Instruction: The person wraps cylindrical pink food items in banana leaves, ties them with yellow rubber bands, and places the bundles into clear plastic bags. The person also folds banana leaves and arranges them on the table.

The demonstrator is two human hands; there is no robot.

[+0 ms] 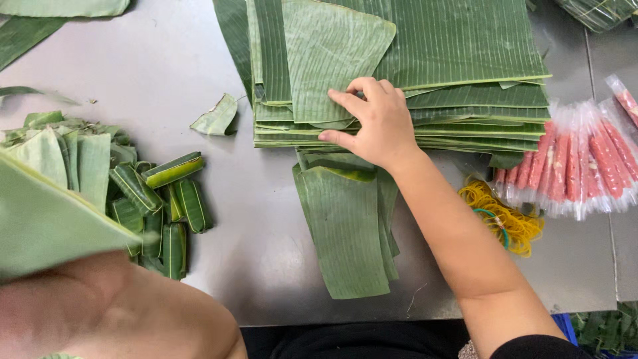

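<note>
My right hand (375, 123) rests on a tall stack of cut banana leaves (465, 60) at the back of the steel table (166, 60), fingers spread on a pale leaf piece (329, 53) lying on top. My left hand (86, 312) is very close to the camera at the lower left and blurred; a light green leaf (46, 219) lies over it, and I cannot see its fingers. Long leaf strips (345, 226) lie in front of the stack.
A pile of small leaf-wrapped rolls (163, 199) and folded leaves sits at the left. Yellow rubber bands (505, 219) and pink sausages in clear plastic sleeves (585, 166) lie at the right. A leaf scrap (216, 116) lies mid-table.
</note>
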